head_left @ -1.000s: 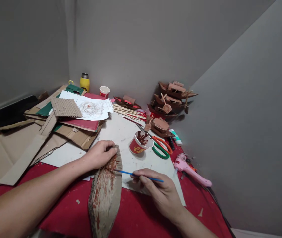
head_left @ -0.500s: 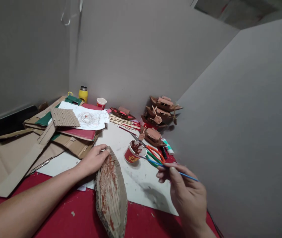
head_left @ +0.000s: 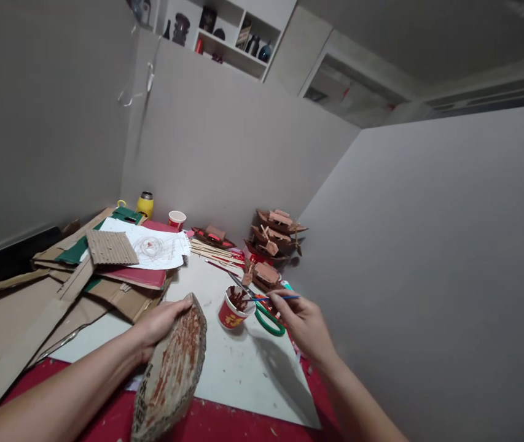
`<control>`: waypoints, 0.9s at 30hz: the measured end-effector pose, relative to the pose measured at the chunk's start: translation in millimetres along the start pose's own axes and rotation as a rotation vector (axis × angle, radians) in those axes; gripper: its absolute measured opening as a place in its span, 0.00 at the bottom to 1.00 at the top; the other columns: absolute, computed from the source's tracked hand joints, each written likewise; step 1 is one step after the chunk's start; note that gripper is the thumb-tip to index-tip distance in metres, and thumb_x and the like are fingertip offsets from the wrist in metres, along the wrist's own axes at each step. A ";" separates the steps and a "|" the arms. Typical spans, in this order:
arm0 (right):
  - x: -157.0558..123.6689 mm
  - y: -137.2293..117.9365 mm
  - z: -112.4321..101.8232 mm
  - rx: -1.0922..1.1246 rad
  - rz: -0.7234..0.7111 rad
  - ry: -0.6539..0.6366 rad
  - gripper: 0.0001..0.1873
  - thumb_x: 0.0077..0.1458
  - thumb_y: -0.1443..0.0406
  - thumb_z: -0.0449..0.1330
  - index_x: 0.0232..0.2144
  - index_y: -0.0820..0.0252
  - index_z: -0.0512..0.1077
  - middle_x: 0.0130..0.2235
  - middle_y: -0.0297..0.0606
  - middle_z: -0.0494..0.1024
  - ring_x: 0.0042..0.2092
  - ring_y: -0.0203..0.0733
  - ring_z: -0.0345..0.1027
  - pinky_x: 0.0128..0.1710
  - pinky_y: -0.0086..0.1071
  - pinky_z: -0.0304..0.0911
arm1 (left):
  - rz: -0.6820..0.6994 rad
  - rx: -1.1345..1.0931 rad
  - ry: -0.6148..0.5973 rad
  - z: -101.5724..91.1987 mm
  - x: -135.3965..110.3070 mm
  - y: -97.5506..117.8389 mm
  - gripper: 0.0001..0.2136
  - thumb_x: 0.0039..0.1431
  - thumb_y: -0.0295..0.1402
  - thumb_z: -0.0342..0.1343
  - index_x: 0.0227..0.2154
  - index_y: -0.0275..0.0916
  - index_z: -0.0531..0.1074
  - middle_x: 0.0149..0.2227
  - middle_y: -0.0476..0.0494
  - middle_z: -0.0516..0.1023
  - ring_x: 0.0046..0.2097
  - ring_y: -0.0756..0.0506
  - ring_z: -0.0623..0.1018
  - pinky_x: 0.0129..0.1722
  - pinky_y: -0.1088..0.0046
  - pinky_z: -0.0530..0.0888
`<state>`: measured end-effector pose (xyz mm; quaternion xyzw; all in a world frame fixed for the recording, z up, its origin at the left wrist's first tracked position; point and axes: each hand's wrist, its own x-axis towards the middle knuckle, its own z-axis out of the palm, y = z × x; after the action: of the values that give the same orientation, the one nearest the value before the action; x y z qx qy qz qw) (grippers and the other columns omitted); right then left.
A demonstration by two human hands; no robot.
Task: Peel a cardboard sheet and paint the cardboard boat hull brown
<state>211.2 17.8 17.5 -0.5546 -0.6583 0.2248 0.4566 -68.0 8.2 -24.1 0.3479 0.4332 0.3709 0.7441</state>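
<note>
My left hand (head_left: 163, 325) grips the upper end of a leaf-shaped cardboard boat hull (head_left: 174, 368), its thumb on the rim. Reddish-brown paint streaks run along the ridged inside of the hull, with bare cardboard between them. In my right hand (head_left: 303, 319) is a thin blue paintbrush (head_left: 280, 298), pinched between thumb and fingers. Its tip reaches into a red and white paper cup (head_left: 231, 317) with brown paint smeared on the inner wall; the bristles cannot be made out. Scissors (head_left: 268, 319) with green and orange handles lie just behind the cup.
Brown model boats (head_left: 280, 230) are stacked by the back wall, another boat (head_left: 264, 276) in front. Thin wooden sticks (head_left: 215, 252) lie beside them. Cardboard sheets (head_left: 8, 307) and a drawing (head_left: 151, 245) cover the left side. A yellow bottle (head_left: 145, 205) and second cup (head_left: 177, 219) stand behind.
The view has tilted up, showing wall shelves. My right hand has moved the brush toward the cup, its tip now inside. The hull in my left hand has turned and leans the other way.
</note>
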 end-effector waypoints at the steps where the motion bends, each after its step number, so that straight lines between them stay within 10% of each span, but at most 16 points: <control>1: 5.4 1.1 2.1 -0.006 -0.005 -0.017 0.20 0.53 0.51 0.60 0.31 0.63 0.75 0.25 0.38 0.77 0.25 0.38 0.68 0.23 0.29 0.62 | 0.001 0.007 0.010 -0.4 -0.4 0.1 0.20 0.49 0.47 0.59 0.37 0.36 0.76 0.34 0.40 0.83 0.37 0.41 0.81 0.39 0.68 0.75; 10: 22.7 -3.5 18.2 0.024 -0.052 -0.215 0.15 0.54 0.56 0.60 0.26 0.63 0.76 0.23 0.36 0.77 0.23 0.36 0.66 0.24 0.28 0.61 | -0.012 0.042 0.009 3.3 -3.1 2.2 0.21 0.51 0.49 0.59 0.40 0.36 0.76 0.39 0.40 0.83 0.45 0.39 0.80 0.47 0.67 0.73; 27: -7.8 11.4 3.4 0.260 0.018 0.244 0.20 0.49 0.51 0.64 0.32 0.64 0.75 0.26 0.40 0.78 0.25 0.39 0.69 0.21 0.29 0.64 | -0.012 -0.023 0.082 5.9 -2.3 2.6 0.15 0.51 0.44 0.61 0.35 0.38 0.77 0.36 0.41 0.84 0.42 0.41 0.82 0.45 0.69 0.75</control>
<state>214.0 14.4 3.9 -0.5196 -0.5586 0.2433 0.5990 -64.2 6.4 -18.8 0.3211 0.4612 0.3853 0.7319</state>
